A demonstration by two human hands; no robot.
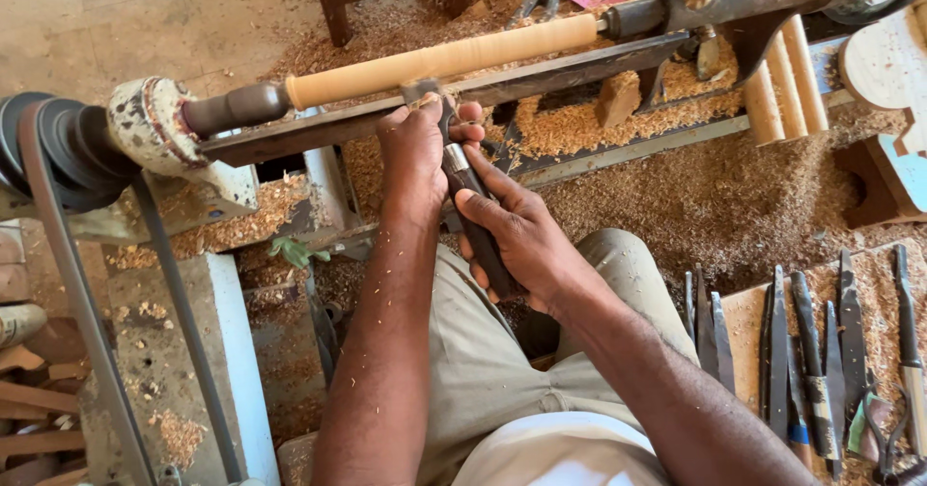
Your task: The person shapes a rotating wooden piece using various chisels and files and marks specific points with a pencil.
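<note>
Turning in progress: wooden spindle sits between lathe centres at the far side, already round and smooth along its length. Left hand pins the chisel on the tool rest; right hand wraps the handle. Shavings piled underneath; no detail cut yet.

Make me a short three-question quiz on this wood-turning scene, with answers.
1. True or false: both hands grip one tool.
2. Where do the spare chisels lie: A, right of the person; B, on the floor at left?
3. What is mounted on the lathe?

Key:
1. True: left hand and right hand hold the dark-handled chisel.
2. A: spare chisels.
3. A pale wooden cylinder.
</note>
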